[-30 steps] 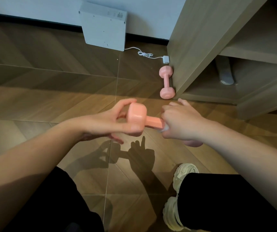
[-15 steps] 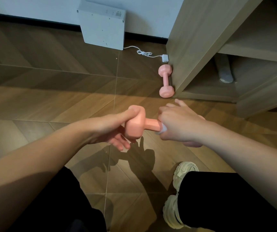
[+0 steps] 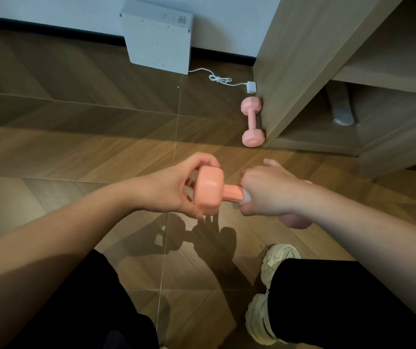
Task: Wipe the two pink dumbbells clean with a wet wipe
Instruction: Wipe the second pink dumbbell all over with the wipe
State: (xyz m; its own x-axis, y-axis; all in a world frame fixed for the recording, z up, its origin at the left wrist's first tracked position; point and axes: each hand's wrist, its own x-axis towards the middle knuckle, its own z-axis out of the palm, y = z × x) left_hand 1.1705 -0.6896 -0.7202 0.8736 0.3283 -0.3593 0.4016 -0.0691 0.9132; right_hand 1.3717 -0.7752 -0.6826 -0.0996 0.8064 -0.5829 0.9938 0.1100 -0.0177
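Left hand (image 3: 166, 190), clamped on the dumbbell (image 3: 208, 190) head, has twisted it; right hand (image 3: 270, 192) clamps the wipe (image 3: 246, 197) round the handle, likely reaching fresh surface.

The near dumbbell (image 3: 208, 190) is held above the floor (image 3: 76, 152) between the hands: the left hand (image 3: 169, 190) on its left head, the right hand (image 3: 267, 192) round the handle, over the wet wipe (image 3: 246, 199). Beyond, the far dumbbell (image 3: 251, 122) lies on the floor, touching the shelf unit (image 3: 302, 59) on its right. Behind it, a charger plug (image 3: 251, 87) and its cable (image 3: 217, 78) lead left to a box (image 3: 159, 39) against the wall.
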